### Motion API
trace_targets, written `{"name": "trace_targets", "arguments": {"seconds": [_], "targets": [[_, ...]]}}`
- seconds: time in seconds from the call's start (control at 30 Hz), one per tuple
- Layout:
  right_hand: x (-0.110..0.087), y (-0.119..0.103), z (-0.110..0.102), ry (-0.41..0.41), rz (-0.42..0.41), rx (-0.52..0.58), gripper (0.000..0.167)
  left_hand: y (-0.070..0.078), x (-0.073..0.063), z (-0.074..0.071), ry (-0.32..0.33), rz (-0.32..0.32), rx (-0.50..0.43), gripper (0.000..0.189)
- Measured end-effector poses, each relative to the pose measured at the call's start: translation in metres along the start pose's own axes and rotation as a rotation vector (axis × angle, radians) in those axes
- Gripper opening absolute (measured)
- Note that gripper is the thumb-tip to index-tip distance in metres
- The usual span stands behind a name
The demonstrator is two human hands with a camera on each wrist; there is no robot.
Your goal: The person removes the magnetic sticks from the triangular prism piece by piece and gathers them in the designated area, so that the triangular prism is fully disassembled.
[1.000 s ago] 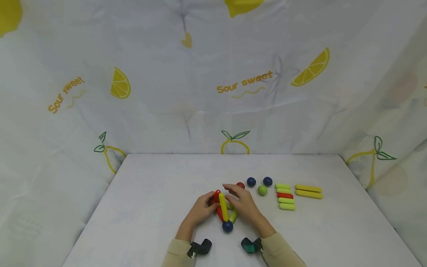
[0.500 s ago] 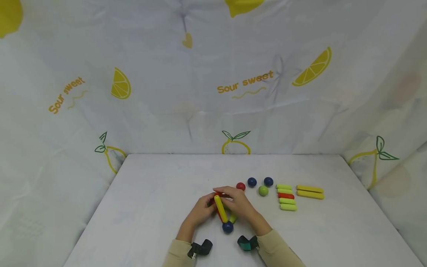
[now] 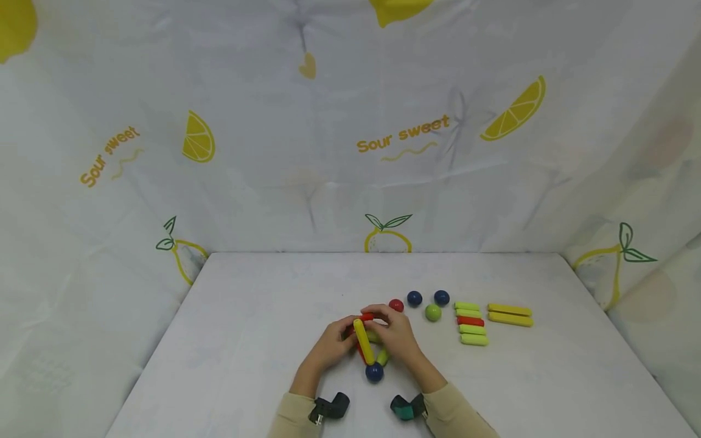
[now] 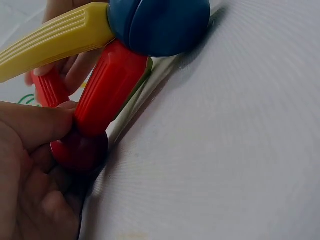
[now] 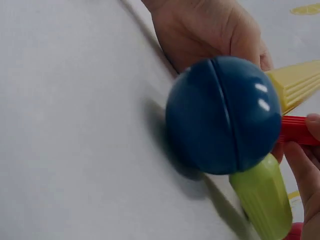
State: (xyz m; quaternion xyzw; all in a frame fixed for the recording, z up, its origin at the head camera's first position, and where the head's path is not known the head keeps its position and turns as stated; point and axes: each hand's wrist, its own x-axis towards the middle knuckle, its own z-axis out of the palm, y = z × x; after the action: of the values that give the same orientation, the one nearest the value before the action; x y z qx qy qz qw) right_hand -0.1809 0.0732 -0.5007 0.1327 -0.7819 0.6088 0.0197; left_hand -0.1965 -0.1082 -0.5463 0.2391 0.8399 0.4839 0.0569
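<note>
In the head view, loose pieces are sitting on the white desk (image 3: 263,304) beyond the right hand (image 3: 398,333) and to its right: a red ball (image 3: 396,305) just past its fingers, two dark blue balls (image 3: 414,298), a green ball (image 3: 433,313), a row of short rods (image 3: 471,321) in green and red, and two long yellow rods (image 3: 510,319) farther right. A lemon-printed cloth (image 3: 285,201) is hanging behind. Between the hands, a blue ball (image 3: 375,373) is lying nearest the person; from it a yellow rod (image 3: 364,344) is pointing away and slightly left, partly blocking the gap, while a green rod (image 3: 383,357) is running away to the right. The left hand (image 3: 334,342) is reaching in from the other side. In the left wrist view, the yellow rod is slanting up off the desk, and a red rod (image 4: 106,90) is stretching from the blue ball to a dark red ball (image 4: 80,150); the left grip is closing around that ball, thumb pressing near the joint. In the right wrist view, the blue ball is filling the middle and hiding what lies behind it; past it, the right grip is pinching another red rod (image 5: 295,131), whose long axis is running roughly sideways, its far end being covered.
</note>
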Motion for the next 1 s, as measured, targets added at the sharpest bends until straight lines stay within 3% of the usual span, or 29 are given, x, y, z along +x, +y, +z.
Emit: {"name": "trace_targets", "arguments": {"seconds": [0.17,0.27,0.53,0.9,1.0], "targets": [[0.004,0.019,-0.007,0.058,0.144,0.293,0.032,-0.001,0.001,0.0,-0.015,-0.016,-0.032,0.029],[0.002,0.018,-0.017,0.074,0.178,0.354,0.037,-0.001,0.001,0.001,-0.023,-0.014,-0.037,0.029],[-0.019,0.02,-0.057,0.137,0.233,0.165,0.039,0.003,0.0,0.002,-0.022,-0.049,-0.037,0.033],[-0.063,0.03,-0.128,0.235,0.281,-0.082,0.045,0.003,0.0,0.002,-0.022,-0.044,-0.032,0.032],[-0.074,0.031,-0.141,0.254,0.347,-0.133,0.049,0.003,-0.001,0.001,-0.015,-0.048,-0.031,0.032]]}}
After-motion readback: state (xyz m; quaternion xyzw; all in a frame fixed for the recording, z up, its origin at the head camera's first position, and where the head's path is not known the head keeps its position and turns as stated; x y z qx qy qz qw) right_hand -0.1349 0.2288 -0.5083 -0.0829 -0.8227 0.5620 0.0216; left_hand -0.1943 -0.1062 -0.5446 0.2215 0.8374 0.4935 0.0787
